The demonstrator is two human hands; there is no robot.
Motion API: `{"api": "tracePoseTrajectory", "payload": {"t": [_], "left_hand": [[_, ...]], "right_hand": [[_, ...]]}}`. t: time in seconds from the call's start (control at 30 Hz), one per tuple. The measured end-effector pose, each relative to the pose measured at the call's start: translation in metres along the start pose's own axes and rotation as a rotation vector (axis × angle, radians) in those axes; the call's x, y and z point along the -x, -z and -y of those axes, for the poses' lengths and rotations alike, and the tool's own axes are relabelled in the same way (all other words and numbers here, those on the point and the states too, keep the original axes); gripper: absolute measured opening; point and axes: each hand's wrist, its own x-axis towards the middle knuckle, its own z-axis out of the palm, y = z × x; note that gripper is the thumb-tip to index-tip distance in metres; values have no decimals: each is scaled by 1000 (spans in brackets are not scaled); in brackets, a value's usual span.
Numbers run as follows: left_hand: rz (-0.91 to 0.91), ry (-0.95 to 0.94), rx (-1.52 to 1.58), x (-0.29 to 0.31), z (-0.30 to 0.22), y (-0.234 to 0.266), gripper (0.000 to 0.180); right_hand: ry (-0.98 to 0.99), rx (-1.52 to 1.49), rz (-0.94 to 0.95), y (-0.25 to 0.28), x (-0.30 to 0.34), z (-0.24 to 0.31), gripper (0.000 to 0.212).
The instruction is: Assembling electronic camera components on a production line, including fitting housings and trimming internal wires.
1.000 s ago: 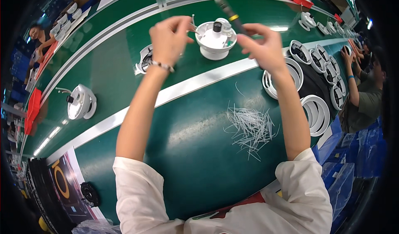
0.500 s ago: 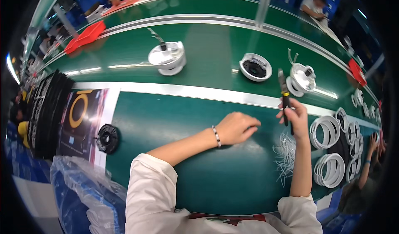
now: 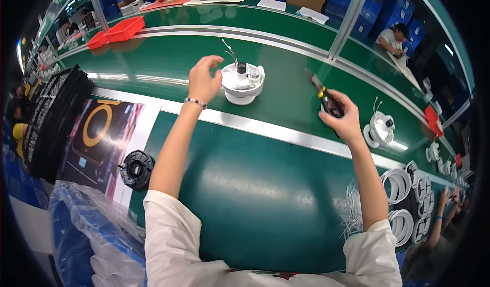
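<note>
My left hand point(image 3: 205, 80) is over the far green belt, thumb and fingers apart and holding nothing. Just right of its fingertips stands a white round housing point(image 3: 244, 89) with a black cylinder, a clear part and thin wires sticking up. In my right hand point(image 3: 345, 117) is a pair of pliers point(image 3: 316, 84) with black handles and a yellow band, its jaws pointing up and to the left. Behind that hand, a white ring part is mostly hidden. Further right, another white housing point(image 3: 381, 129) with wires lies tilted on the belt.
A black ring-shaped part point(image 3: 137, 169) lies at the left beside a printed sheet point(image 3: 97, 139) and stacked black trays point(image 3: 53, 123). Cut clear strips point(image 3: 351, 210) and white rings point(image 3: 400, 226) lie at the right. Red bins point(image 3: 125, 29) stand at the far left; co-workers sit beyond.
My left hand has moved from the near table up and left to the white housing. My right hand, still gripping the pliers, has gone forward and left over the belt. The view has shifted.
</note>
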Motion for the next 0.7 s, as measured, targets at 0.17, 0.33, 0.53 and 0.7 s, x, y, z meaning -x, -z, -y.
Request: {"api": "tracePoseTrajectory", "payload": {"t": [0.17,0.33,0.53,0.7], "left_hand": [[111,-43,-175,-8,35,-46,22],[347,153,-276,-24,20,-68,9],[377,-139,-348,-31,12,-76,7],[392,-38,-112,-31,17,-84,6]], "right_hand": [[380,381,36,-15,-97,23,56],[917,914,280,-19,-168,28,58],[940,997,434,-45,-186,14,57],[888,970,445,-44,-188,9,56]]}}
